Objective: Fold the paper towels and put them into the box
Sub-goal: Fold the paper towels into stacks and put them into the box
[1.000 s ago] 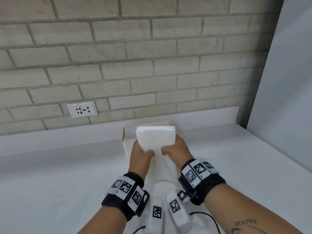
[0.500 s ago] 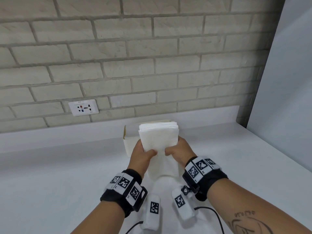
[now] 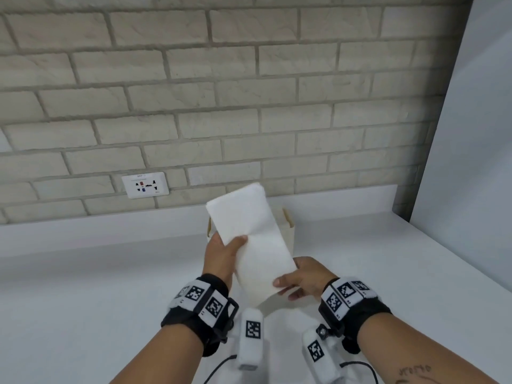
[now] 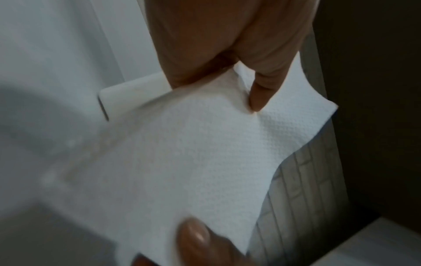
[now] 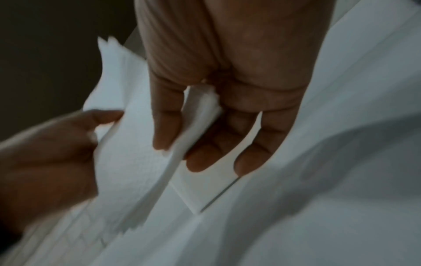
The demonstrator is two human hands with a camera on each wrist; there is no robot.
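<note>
Since a second ago both hands rose off the box mouth and the towel stack turned, long axis now running diagonally from near-right to far-left.

Head view: left hand (image 3: 221, 253) grips the folded paper towels (image 3: 250, 239) at the left edge mid-length, thumb on top, fingers hidden beneath. Right hand (image 3: 300, 278) pinches the near corner, thumb on top, fingers under. Towels held in the air, above and in front of the white box (image 3: 288, 231), which sits on the white table (image 3: 83, 286) just beyond the hands; box mostly hidden behind the towels, tan rim edges showing either side. Wrist straps with black-and-white markers on both forearms. Wall socket (image 3: 145, 185) on the brick wall, far left of the hands.

Left wrist view: embossed towel surface fills the middle, left thumb at bottom pressing on it, right hand's thumb tip (image 4: 257, 97) pressing the far end. Box edge (image 4: 127, 97) beyond, blurred.

Right wrist view: right thumb on the towel top, other fingers (image 5: 212, 147) loosely curled beneath, layered edge between them. Left hand at left pinching the opposite edge. Blurry.
</note>
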